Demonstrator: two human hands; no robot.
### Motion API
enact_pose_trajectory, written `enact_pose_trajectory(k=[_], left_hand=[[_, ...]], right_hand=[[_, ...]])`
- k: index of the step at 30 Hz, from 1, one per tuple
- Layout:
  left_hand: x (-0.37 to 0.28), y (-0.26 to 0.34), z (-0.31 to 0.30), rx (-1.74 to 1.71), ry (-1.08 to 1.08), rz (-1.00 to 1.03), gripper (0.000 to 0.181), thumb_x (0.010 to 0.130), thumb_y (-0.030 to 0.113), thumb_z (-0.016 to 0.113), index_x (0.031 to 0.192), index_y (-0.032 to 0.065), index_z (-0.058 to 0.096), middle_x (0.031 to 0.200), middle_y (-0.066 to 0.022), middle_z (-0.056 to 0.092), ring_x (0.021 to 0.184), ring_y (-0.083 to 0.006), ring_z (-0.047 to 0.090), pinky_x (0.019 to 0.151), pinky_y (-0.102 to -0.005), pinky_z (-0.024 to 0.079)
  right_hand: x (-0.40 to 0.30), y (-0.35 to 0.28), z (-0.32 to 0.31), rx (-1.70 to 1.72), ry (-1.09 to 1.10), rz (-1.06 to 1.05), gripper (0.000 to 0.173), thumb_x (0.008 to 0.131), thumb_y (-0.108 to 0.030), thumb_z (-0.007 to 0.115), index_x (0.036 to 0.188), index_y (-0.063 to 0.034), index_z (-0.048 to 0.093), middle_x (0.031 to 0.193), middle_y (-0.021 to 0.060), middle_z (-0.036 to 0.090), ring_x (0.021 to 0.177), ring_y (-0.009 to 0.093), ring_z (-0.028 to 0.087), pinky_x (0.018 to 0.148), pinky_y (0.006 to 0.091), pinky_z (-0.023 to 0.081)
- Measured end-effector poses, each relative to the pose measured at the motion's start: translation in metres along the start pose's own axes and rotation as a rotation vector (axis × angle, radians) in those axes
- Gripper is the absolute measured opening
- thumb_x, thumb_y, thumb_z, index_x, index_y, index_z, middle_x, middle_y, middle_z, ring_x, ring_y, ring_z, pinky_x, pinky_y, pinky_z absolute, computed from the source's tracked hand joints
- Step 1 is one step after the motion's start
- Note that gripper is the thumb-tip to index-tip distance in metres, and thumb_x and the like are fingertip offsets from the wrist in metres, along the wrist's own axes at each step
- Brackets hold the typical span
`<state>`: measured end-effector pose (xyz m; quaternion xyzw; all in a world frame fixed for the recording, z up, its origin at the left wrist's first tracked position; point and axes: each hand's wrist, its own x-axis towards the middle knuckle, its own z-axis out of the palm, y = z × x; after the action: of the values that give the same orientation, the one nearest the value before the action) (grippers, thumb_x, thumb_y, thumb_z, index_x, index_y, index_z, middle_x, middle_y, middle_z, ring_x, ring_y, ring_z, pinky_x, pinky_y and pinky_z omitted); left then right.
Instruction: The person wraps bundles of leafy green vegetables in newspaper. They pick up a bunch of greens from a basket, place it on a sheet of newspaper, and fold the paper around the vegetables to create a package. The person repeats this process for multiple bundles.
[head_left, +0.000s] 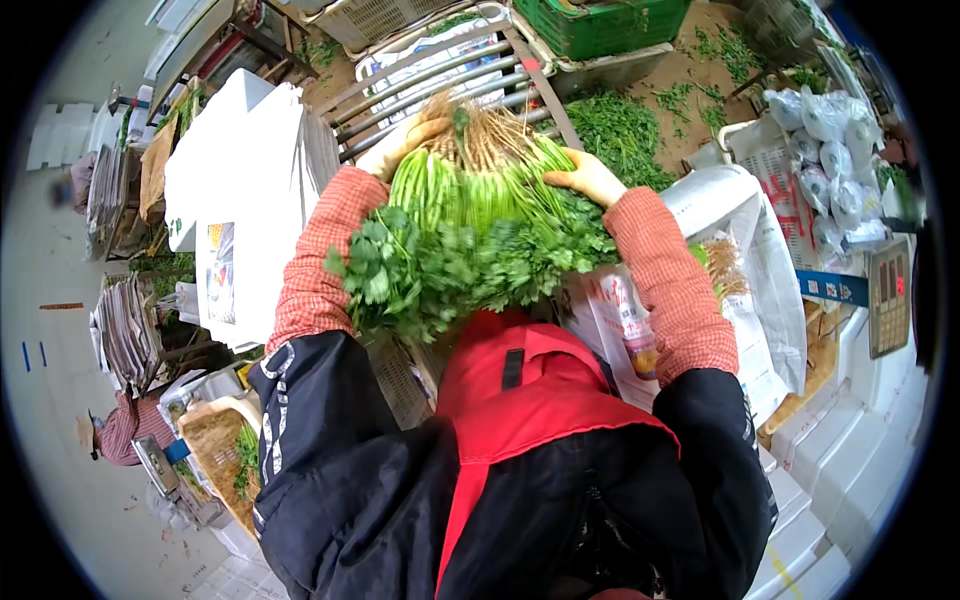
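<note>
A wide bundle of leafy green herbs (480, 195) hangs in front of my red apron (555, 375). Its pale stringy roots (480, 139) point away from me, and its leaves, partly blurred, face my body. My left hand (401, 146), in a pale glove, grips the bundle's left side by the roots. On the opposite side, my right hand (589, 178), also gloved, holds the stems with the thumb across them. Beyond the roots is a rack of metal bars (442, 71). Printed paper (611, 315) lies under my right forearm, with more rooted greens (724, 266) beside it.
Stacked white sheets (247, 187) stand close on the left. Loose greens (615, 135) and a green crate (604, 26) lie beyond the rack. Rolled plastic bags (832, 161) and a digital scale display (890, 298) are at right. Another person (131, 431) is at far left.
</note>
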<state>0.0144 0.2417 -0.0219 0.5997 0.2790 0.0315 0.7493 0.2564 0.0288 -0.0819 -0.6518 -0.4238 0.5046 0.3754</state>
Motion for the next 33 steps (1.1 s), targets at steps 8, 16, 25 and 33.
enact_pose_trajectory(k=[8,16,25,33], left_hand=[[0.007,-0.072,-0.098,0.832,0.536,-0.268,0.081,0.086,0.058,0.049,0.14,0.0013,0.027,0.134,-0.0217,0.044,0.124,-0.032,0.043,0.101,-0.0372,0.035],[-0.057,-0.089,-0.039,0.889,0.772,-0.609,0.096,0.083,0.063,0.048,0.14,-0.0059,0.016,0.118,-0.0286,0.054,0.103,-0.0351,0.059,0.087,-0.038,0.048],[-0.085,-0.095,-0.013,0.854,0.488,-0.636,0.106,0.078,0.078,0.031,0.135,-0.011,0.025,0.1,-0.0306,0.061,0.096,-0.0398,0.06,0.082,-0.0435,0.047],[-0.094,-0.117,-0.001,0.615,0.416,-0.351,0.111,0.073,0.066,0.059,0.144,0.0031,0.002,0.116,-0.0264,0.056,0.104,-0.0372,0.058,0.086,-0.0385,0.047]], right_hand=[[0.036,-0.019,0.006,-0.957,0.075,0.144,0.068,0.084,-0.059,0.05,0.126,-0.0054,0.046,0.106,0.0195,0.061,0.095,0.029,0.061,0.079,0.0396,0.049],[0.023,-0.006,0.002,-0.855,-0.038,0.061,0.078,0.079,-0.05,0.063,0.131,0.0025,0.037,0.108,0.0252,0.059,0.1,0.036,0.058,0.086,0.0412,0.046],[0.004,0.045,0.009,-0.691,0.17,-0.152,0.079,0.08,-0.053,0.059,0.137,-0.004,0.034,0.122,0.0237,0.052,0.108,0.04,0.051,0.096,0.0419,0.04],[-0.02,0.024,0.033,0.16,0.13,0.221,0.079,0.081,-0.033,0.065,0.142,-0.0032,0.024,0.133,0.0199,0.044,0.122,0.029,0.044,0.102,0.0338,0.034]])
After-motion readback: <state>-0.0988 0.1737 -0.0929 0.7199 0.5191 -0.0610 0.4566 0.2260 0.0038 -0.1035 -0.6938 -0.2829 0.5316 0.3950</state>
